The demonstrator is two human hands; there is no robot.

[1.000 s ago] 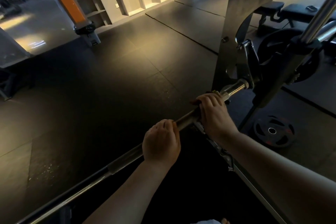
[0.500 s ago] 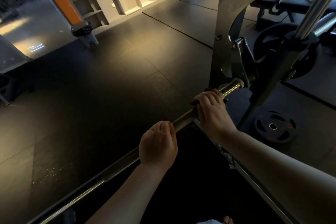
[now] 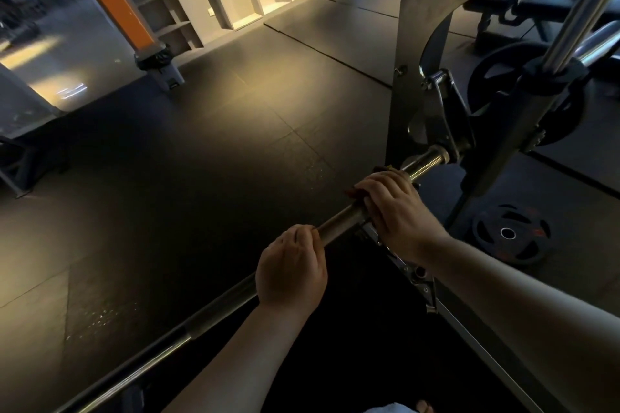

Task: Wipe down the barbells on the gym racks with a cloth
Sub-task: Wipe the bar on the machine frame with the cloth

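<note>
Left hand (image 3: 290,265) grips the barbell (image 3: 339,221); right hand (image 3: 396,208), fingers curled, clamps the cloth (image 3: 355,193) on it near the rack (image 3: 407,77).

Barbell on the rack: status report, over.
Status: left hand grips bare barbell. Then right hand grips cloth round it, near the rack end. Ahead, rack upright close beyond; weight plate on floor, clear.

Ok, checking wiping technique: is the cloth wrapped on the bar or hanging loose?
Wrapped: the right hand grips the cloth around the barbell; only its edges show.
</note>
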